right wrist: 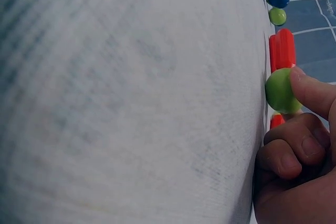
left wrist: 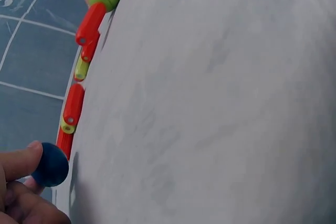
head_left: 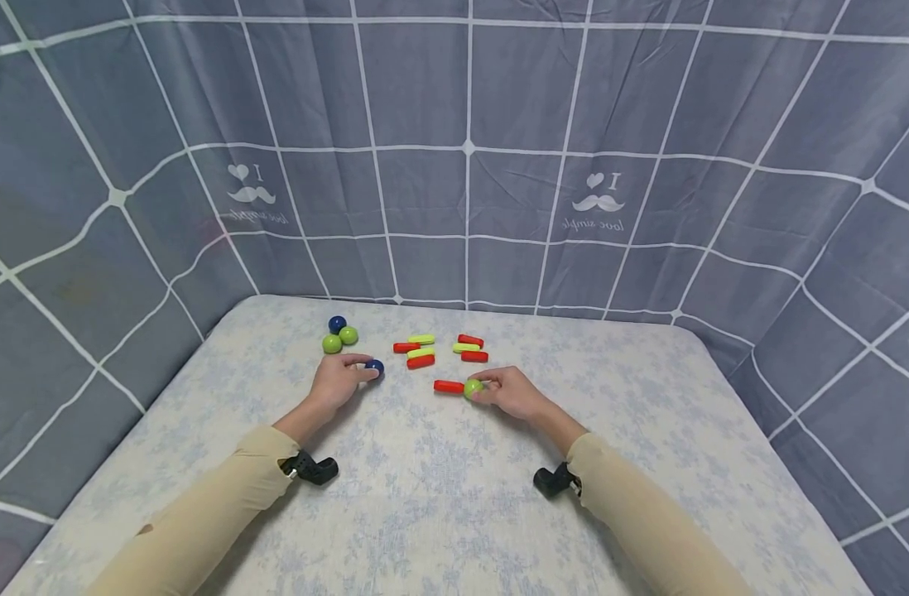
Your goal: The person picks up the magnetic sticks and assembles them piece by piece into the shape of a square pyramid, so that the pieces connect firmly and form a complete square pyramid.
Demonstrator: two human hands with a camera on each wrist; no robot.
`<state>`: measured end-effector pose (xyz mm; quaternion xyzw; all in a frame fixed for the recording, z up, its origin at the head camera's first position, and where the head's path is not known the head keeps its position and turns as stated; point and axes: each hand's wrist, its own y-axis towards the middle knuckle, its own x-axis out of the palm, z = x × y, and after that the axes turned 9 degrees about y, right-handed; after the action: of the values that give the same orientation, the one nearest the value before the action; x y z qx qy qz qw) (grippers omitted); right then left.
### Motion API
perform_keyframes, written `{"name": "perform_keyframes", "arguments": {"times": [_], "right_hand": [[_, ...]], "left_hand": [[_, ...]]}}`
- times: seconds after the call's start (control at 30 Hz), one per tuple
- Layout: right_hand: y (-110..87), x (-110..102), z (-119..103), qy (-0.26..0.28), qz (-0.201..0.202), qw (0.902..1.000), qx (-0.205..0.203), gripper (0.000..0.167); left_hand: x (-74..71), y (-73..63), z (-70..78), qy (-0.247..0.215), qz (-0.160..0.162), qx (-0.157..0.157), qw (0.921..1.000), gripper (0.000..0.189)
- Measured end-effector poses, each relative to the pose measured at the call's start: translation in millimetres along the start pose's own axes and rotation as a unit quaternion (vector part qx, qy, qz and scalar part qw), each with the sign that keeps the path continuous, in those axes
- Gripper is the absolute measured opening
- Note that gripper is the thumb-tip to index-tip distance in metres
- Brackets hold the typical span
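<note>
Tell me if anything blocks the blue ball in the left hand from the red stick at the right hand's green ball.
Nothing visible stands between the held blue ball and that red stick; only tablecloth shows there. Another red stick lies beyond that line, not across it.

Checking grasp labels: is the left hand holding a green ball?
No, the left hand pinches a dark blue ball between thumb and fingers.
</note>
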<state>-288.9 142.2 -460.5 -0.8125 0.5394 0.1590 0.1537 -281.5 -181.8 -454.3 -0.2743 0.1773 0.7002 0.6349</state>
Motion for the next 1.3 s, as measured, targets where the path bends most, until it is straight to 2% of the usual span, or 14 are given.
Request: {"name": "perform_keyframes", "arguments": {"times": [0.23,0.57,0.77,1.07,1.3], "right_hand": [[0.2,-0.9,-1.4,0.000,-0.002,1.0000,0.003,0.035],[0.0,1.2,0.6,-0.001,0.000,1.0000,0.001,0.034],[0.9,1.2,1.5,0.002,-0.001,1.0000,0.004,0.034],[0.6,2.2,1.2,0.002,0.005,1.0000,0.007,0.033],[-0.9,2.6,-0.9,0.001,0.009,0.9998,0.015,0.034]], "left_hand": [[11.9,-5.1,9.0,-0.005,-0.048,0.042,0.9980,0.036],[26.3,-11.1,18.8,-0.011,-0.082,0.056,0.9950,0.036],[36.5,-13.4,20.4,-0.002,-0.090,0.058,0.9943,0.037],[51.6,-16.2,26.0,-0.016,-0.090,0.073,0.9931,0.036],[55.6,-17.1,29.3,-0.018,-0.092,0.068,0.9933,0.035]]}}
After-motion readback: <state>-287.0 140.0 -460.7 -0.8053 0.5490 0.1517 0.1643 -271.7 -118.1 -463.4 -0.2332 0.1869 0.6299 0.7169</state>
